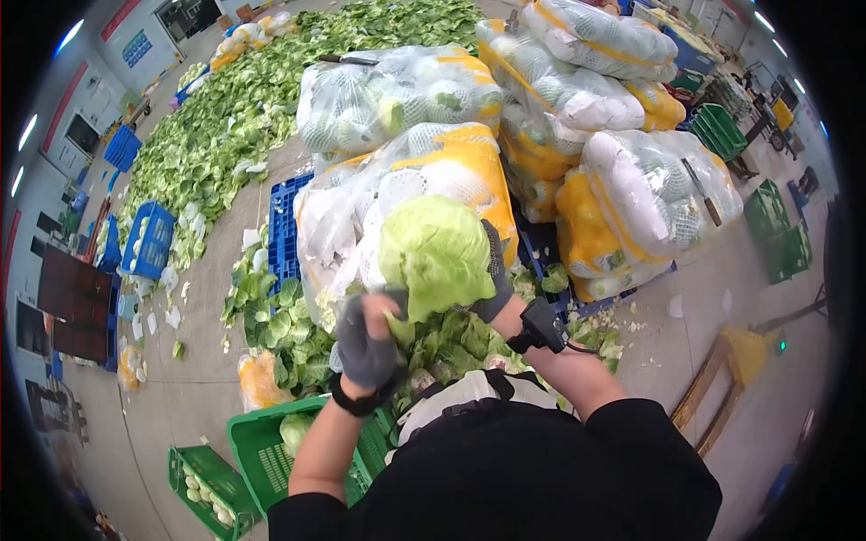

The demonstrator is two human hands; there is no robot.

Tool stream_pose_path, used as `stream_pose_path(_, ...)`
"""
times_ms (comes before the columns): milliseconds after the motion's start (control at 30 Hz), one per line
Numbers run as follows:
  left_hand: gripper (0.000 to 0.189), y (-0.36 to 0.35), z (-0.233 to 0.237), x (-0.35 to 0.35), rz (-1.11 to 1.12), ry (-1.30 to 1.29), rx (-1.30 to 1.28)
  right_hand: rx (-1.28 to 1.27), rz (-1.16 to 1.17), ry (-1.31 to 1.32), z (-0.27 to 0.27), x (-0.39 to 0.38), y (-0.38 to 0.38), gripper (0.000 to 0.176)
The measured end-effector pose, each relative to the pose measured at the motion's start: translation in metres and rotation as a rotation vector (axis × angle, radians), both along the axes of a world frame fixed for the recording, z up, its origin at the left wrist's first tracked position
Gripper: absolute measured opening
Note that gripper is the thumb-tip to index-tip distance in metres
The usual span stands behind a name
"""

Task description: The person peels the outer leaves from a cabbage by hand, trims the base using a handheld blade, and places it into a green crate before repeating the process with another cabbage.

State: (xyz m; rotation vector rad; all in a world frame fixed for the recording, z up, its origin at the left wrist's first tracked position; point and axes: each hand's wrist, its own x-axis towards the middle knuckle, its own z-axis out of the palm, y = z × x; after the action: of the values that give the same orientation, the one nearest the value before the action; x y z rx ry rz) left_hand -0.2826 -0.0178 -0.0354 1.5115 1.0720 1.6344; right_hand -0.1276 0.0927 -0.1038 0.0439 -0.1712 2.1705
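Note:
A pale green cabbage [433, 248] is held up in front of my body, over the bagged cabbages. My right hand [494, 275], in a dark grey glove, grips it from its right side, the fingers partly hidden behind it. At its lower left, my left hand [368, 343], in a grey glove, is closed and slightly blurred. A leaf [401, 330] at the cabbage's lower edge is pinched in its fingers. Loose green leaves [456, 338] lie below, around my feet. Just behind the cabbage stands a clear bag [347, 212] of net-wrapped cabbages.
Green crates [248, 442] stand at lower left, one with a cabbage [295, 431] inside. Bags of cabbages [577, 99] are stacked on blue pallets [287, 216]. Knives [702, 191] lie on bags. A leaf heap [216, 135] spreads behind. A yellow pallet jack [744, 356] stands right.

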Motion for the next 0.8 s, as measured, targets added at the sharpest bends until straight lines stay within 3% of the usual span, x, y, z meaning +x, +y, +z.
stream_pose_path(33, 0.021, -0.014, -0.006, -0.002, -0.098, 0.08, -0.109, 0.003, -0.007, 0.001, 0.005, 0.002, 0.002, 0.057)
stream_pose_path(100, 0.019, -0.024, -0.004, 0.0, -0.334, 0.631, -0.456, -0.027, 0.017, -0.017, 0.017, 0.006, 0.002, 0.056)
stream_pose_path(167, 0.025, -0.02, -0.05, 0.003, -0.425, 0.593, -0.264, -0.004, -0.004, -0.041, 0.019, 0.018, 0.004, 0.058)
stream_pose_path(200, 0.043, -0.016, -0.058, -0.002, -0.345, 0.654, -0.155, 0.118, -0.088, -0.105, 0.02, 0.021, 0.009, 0.058)
stream_pose_path(233, 0.053, -0.009, -0.052, -0.005, -0.177, 0.545, -0.153, 0.239, -0.17, -0.167, 0.022, 0.024, 0.014, 0.058)
stream_pose_path(267, 0.064, -0.001, -0.042, -0.007, -0.007, 0.427, -0.162, 0.008, -0.095, -0.096, 0.03, 0.03, 0.011, 0.053)
stream_pose_path(300, 0.084, 0.015, -0.024, -0.009, 0.086, 0.416, -0.07, -0.003, -0.079, -0.106, 0.028, 0.034, 0.011, 0.053)
stream_pose_path(333, 0.098, 0.032, 0.012, -0.008, 0.145, 0.579, 0.077, 0.125, -0.041, -0.132, 0.026, 0.036, 0.014, 0.055)
stream_pose_path(367, 0.098, 0.054, 0.024, -0.008, 0.143, 0.64, 0.234, 0.259, -0.004, -0.152, 0.023, 0.036, 0.017, 0.057)
stream_pose_path(433, 0.062, 0.07, 0.047, -0.007, 0.024, 0.849, 0.255, 0.227, -0.047, -0.264, 0.01, 0.025, 0.017, 0.054)
stream_pose_path(500, 0.038, 0.068, 0.048, -0.01, 0.036, 1.078, 0.605, 0.199, -0.121, -0.368, 0.004, 0.021, 0.02, 0.052)
stream_pose_path(567, 0.021, 0.047, 0.01, 0.002, -0.546, 0.586, 0.477, 0.119, -0.184, -0.286, 0.008, 0.023, 0.02, 0.051)
stream_pose_path(633, 0.014, 0.015, -0.014, 0.013, -0.503, 0.789, 0.413, 0.03, -0.243, -0.205, 0.01, 0.026, 0.014, 0.05)
stream_pose_path(700, 0.028, 0.002, -0.084, -0.002, -0.46, 0.845, -0.009, -0.044, -0.291, -0.127, 0.013, 0.029, 0.013, 0.05)
stream_pose_path(733, 0.028, 0.003, -0.101, -0.007, -0.465, 0.844, -0.002, -0.02, -0.291, -0.14, 0.007, 0.033, 0.018, 0.052)
stream_pose_path(767, 0.041, 0.004, -0.114, -0.011, -0.464, 0.915, -0.205, -0.018, -0.294, -0.144, 0.012, 0.033, 0.014, 0.052)
stream_pose_path(800, 0.054, 0.008, -0.126, -0.016, -0.457, 0.981, -0.408, 0.37, -0.48, -0.638, 0.018, 0.034, 0.009, 0.053)
